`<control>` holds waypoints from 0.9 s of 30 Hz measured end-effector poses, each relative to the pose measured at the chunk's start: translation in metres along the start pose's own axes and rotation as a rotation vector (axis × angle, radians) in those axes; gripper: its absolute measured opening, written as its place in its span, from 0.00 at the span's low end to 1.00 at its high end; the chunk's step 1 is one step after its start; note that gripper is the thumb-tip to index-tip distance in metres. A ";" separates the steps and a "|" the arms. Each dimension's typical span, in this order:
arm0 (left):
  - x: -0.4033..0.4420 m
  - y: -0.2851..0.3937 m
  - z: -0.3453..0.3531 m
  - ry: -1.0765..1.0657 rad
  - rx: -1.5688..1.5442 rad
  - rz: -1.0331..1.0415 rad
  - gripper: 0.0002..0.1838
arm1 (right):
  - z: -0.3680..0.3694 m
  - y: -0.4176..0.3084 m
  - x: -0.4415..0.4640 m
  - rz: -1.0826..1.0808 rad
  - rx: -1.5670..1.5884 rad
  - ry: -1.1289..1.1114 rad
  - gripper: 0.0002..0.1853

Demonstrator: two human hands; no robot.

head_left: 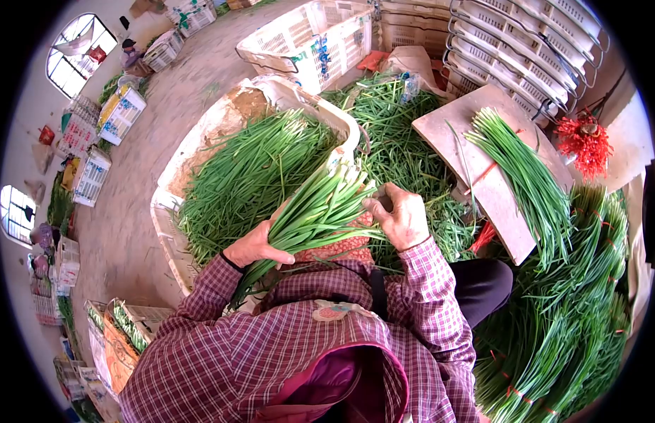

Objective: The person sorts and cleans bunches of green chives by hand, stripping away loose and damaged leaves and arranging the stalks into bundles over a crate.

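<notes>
A thick bunch of green chives [320, 211] lies across my left hand [255, 245], whose fingers wrap under it with the thumb over the leaves. Its pale stem ends point up and away from me. Close to the right side of those ends is my right hand [401, 215], thumb and forefinger pinched together. What sits in that pinch is too small to make out. Beyond my left hand, a pile of loose chives [250, 176] fills a white crate [160, 204] lined with dirty sheeting.
Trimmed leaves [405, 141] heap beside the crate. A board [440, 127] at right carries another chive bunch [518, 176]. Tied bundles [553, 324] are piled at lower right, below red ties [585, 144]. Stacked crates [518, 49] stand behind. Other people [133, 58] sit far left.
</notes>
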State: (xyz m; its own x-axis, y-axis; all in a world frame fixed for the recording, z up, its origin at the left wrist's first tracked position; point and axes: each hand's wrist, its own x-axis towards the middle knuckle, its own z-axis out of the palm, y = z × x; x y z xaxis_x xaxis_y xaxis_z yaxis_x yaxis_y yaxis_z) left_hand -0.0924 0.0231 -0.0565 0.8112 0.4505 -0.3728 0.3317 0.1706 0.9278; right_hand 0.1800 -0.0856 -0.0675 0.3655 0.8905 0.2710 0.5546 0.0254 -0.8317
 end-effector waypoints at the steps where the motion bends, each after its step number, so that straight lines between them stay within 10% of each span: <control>1: 0.000 0.000 0.000 -0.011 -0.019 -0.004 0.31 | 0.002 0.004 0.000 -0.059 -0.009 0.031 0.10; 6: 0.005 -0.003 0.004 0.012 -0.071 0.029 0.33 | 0.006 0.001 -0.002 -0.097 -0.298 0.130 0.06; 9: 0.005 -0.007 -0.004 -0.098 -0.014 -0.016 0.63 | 0.000 0.014 0.004 -0.146 -0.424 0.265 0.02; 12: -0.003 -0.010 -0.008 -0.033 -0.077 -0.021 0.35 | -0.051 0.049 0.013 -0.132 -0.640 0.486 0.05; 18: -0.010 -0.018 -0.026 -0.035 -0.189 -0.031 0.33 | -0.110 0.055 -0.008 0.095 -1.007 0.394 0.07; 27: -0.003 -0.004 -0.005 -0.026 -0.153 -0.036 0.35 | -0.007 0.011 -0.004 0.128 0.192 0.055 0.15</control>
State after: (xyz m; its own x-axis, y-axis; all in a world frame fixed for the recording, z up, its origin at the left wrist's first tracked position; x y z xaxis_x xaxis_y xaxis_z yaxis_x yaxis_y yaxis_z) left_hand -0.0982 0.0252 -0.0591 0.8129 0.4197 -0.4038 0.2847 0.3185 0.9042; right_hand 0.1897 -0.0925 -0.0745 0.4665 0.8662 0.1791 0.3504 0.0049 -0.9366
